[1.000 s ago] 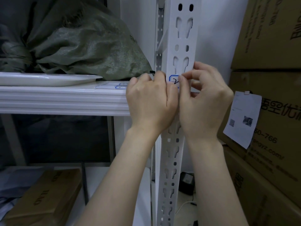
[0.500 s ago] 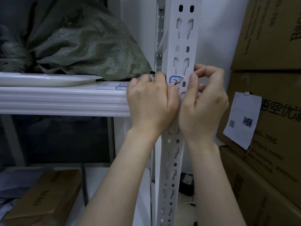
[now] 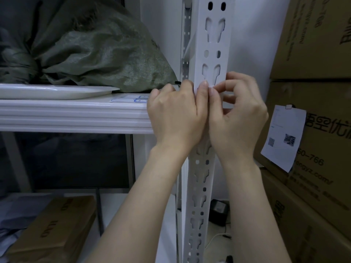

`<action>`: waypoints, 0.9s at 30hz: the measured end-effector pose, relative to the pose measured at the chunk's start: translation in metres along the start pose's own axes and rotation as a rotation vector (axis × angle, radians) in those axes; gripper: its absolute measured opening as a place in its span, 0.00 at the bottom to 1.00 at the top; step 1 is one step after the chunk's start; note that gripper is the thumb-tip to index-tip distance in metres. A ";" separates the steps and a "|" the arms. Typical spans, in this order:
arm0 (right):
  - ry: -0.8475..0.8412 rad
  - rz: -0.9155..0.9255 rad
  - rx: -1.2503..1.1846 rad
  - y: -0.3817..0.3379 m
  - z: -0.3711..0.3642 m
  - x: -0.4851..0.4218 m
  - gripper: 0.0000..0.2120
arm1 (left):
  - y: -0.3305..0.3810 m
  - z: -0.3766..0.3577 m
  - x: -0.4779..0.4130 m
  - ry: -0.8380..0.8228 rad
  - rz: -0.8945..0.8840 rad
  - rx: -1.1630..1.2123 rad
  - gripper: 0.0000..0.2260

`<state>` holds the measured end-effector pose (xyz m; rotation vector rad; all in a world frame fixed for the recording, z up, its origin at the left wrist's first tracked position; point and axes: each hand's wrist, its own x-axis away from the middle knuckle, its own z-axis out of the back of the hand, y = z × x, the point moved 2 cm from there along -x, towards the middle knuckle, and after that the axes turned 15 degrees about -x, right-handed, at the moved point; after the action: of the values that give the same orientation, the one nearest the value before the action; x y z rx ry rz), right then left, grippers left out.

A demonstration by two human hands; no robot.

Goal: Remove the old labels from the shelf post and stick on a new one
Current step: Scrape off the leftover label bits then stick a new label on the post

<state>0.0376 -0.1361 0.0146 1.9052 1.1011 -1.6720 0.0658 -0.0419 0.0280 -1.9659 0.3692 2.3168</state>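
Left hand and right hand side by side, thumbs touching, pressed on front face of white shelf post. Fingers curled; thumbs pinch at post face, label there hidden, so grip not certain. Post edges bare above hands, slots open. Left of hands: shelf rail, spare blue-edged labels on top, plate, green sack behind. Right of hands: narrow gap, then stacked cartons.

Dim, cool and flat, brightest on the white shelf post. Murky and shadowed at left, under the shelf. Bowed at the edges, slightly soft.
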 end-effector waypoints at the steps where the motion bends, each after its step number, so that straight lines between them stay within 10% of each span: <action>1: -0.003 0.003 -0.016 0.000 0.001 0.000 0.08 | 0.000 0.000 0.000 0.006 -0.003 -0.003 0.24; 27: -0.029 -0.029 -0.152 0.002 0.007 -0.003 0.05 | -0.001 -0.005 0.003 0.104 -0.016 -0.014 0.22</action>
<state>0.0351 -0.1432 0.0151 1.7735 1.2133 -1.5779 0.0707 -0.0421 0.0241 -2.0934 0.3439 2.2202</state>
